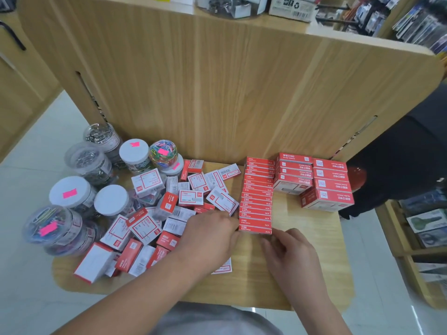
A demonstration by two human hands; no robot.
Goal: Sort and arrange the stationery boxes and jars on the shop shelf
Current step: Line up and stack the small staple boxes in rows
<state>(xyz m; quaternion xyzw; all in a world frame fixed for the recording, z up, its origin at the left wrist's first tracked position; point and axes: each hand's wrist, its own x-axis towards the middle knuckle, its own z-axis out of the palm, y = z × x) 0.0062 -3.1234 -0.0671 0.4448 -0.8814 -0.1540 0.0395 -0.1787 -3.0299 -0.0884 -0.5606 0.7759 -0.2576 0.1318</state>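
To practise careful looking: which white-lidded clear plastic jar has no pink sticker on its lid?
The white-lidded plastic jar beside the jumbled red-and-white cardboard boxes, right of a stickered one; other white lids carry pink stickers.

Jars (111,199), at left: nine can be made out, four white-lidded and the rest clear-topped, though the cluster overlaps. Slim red boxes (256,197), single row: about fourteen, the far ones blurred. Larger red boxes (331,184), back right: eight, in two groups of four. Loose small boxes (193,197), heap: some thirty, too jumbled to count exactly. Hands: two, left hand (210,234) and right hand (289,250).
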